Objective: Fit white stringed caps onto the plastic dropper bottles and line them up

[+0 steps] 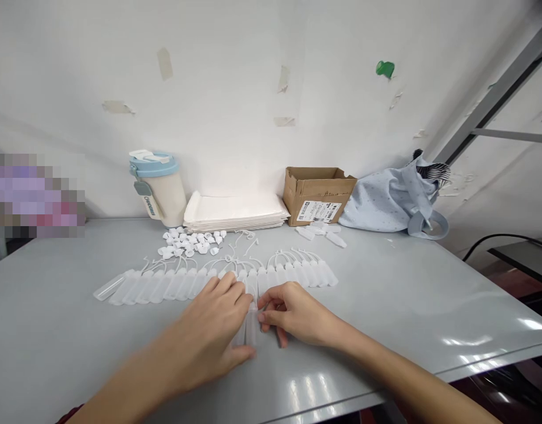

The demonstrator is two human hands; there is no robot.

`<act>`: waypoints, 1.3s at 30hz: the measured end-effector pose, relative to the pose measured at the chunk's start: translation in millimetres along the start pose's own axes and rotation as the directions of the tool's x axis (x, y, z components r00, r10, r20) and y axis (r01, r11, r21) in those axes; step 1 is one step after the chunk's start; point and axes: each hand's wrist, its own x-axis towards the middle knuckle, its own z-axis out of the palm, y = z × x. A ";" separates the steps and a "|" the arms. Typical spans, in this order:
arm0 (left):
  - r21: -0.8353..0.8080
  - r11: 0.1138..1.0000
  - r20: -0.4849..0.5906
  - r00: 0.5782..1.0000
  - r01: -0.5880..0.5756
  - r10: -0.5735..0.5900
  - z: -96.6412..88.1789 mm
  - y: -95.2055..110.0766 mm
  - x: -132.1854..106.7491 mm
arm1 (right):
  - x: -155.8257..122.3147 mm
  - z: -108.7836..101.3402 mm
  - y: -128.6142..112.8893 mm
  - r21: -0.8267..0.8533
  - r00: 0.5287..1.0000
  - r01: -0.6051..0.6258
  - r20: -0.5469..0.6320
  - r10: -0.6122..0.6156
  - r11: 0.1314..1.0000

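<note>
A row of several clear plastic tubes [173, 284] with white tethered caps lies across the grey table [407, 294]. My left hand [209, 333] and my right hand [292, 312] meet in front of the row's middle. Both pinch one clear tube [252, 324] that lies upright between them, the left fingers over its left side, the right fingertips on its right side. A heap of small white caps [189, 242] lies behind the row.
At the back wall stand a cream cup with a blue lid [158, 188], a stack of white bags [235, 212], an open cardboard box [317, 194] with a few loose tubes before it, and a pale blue cloth bag [394, 200].
</note>
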 end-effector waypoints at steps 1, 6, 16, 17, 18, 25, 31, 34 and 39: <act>-0.009 1.000 0.002 1.000 -0.002 0.002 0.2 -0.2 -0.4 | -0.2 -0.1 0.3 0.002 1.000 0.001 0.000 -0.001 1.000; -0.050 0.999 -0.031 0.999 -0.021 0.019 1.5 -4.2 -3.2 | -1.0 -1.4 0.2 0.008 1.000 -0.006 -0.004 0.006 1.000; -0.092 0.994 -0.125 0.991 -0.056 0.045 -0.2 -16.3 -4.1 | -3.2 -9.7 -3.8 0.002 1.000 -0.017 0.019 0.017 1.000; -0.102 0.993 -0.140 0.989 -0.058 0.044 0.1 -18.0 -4.0 | -3.1 -10.9 -3.6 0.003 1.000 -0.016 0.024 0.016 1.000; -0.113 0.992 -0.159 0.987 -0.055 0.037 0.3 -19.8 -3.7 | -3.1 -12.3 -3.3 0.004 0.999 -0.013 0.031 0.013 1.000; -0.194 0.979 -0.344 0.931 0.059 -0.124 -2.2 -30.5 4.4 | -8.0 -32.6 -10.5 -0.001 0.998 -0.008 0.069 0.008 1.000; -0.218 0.959 -0.307 0.920 0.179 -0.242 -9.9 -44.0 18.2 | -2.3 -70.9 -10.9 -0.095 0.936 0.066 -0.340 -0.095 0.993; -0.159 0.967 -0.319 0.916 0.201 -0.243 -15.5 -61.5 33.4 | 8.0 -94.8 0.4 -0.337 0.747 0.007 -0.624 -0.229 0.941; -0.040 0.968 -0.253 0.935 0.249 -0.251 -27.2 -88.9 64.1 | 21.6 -125.2 25.3 -0.485 0.593 -0.102 -0.730 -0.338 0.868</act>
